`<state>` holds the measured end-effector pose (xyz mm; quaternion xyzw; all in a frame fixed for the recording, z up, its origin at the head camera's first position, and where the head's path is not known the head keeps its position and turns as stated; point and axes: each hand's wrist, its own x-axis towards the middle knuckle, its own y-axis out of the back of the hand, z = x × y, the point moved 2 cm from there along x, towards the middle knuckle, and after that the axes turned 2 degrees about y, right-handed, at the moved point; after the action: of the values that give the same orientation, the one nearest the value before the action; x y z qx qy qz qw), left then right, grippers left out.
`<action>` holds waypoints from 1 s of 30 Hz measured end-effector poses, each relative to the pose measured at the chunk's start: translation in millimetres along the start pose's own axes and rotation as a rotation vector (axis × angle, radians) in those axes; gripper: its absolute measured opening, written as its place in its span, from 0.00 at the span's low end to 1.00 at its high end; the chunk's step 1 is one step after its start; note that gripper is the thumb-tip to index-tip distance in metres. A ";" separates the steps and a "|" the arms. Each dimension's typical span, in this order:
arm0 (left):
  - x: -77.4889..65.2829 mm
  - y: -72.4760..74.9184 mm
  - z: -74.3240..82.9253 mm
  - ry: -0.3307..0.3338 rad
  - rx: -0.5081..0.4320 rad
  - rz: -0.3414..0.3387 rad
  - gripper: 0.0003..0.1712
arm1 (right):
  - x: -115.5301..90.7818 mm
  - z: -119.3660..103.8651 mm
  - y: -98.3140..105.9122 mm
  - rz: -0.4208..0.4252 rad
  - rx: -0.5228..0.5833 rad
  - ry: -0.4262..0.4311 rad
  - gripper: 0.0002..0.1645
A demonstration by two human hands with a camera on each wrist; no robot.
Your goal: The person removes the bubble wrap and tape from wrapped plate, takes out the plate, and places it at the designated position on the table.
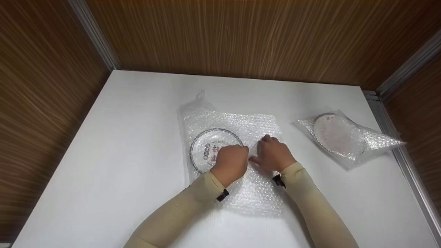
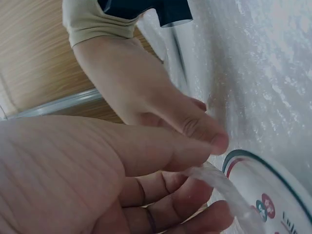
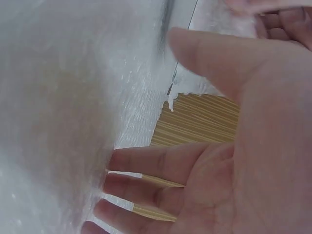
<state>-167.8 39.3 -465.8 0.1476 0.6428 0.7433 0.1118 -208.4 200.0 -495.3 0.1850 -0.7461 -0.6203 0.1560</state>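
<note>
A round plate with a dark rim and red markings lies on a sheet of bubble wrap. My left hand is over the plate's right side, hiding part of it. In the left wrist view, the left thumb and fingers pinch a clear plastic edge beside the plate. My right hand is just right of the left one, over the bubble wrap. Its fingers are extended with their tips against the wrap, and the thumb stands apart from them.
A second plate, wrapped in bubble wrap, lies to the right on the white table. Wood-grain panels stand at the back and on both sides. Metal strips run along the corners and right edge.
</note>
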 end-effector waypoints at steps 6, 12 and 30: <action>-7.8 15.3 -6.5 -0.026 -0.004 0.043 0.02 | 0.6 -1.1 -1.3 -0.009 0.000 -0.004 0.25; -22.2 38.5 -25.9 -0.043 -0.179 0.203 0.07 | 1.0 1.2 -1.7 -0.044 -0.016 0.002 0.21; -80.4 97.9 -102.3 0.146 -0.360 0.463 0.04 | 1.5 2.4 -0.4 -0.139 0.013 0.021 0.21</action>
<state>-127.7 -98.2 -388.4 0.2142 0.4565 0.8596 -0.0827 -210.9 201.4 -496.1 0.2439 -0.7339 -0.6227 0.1189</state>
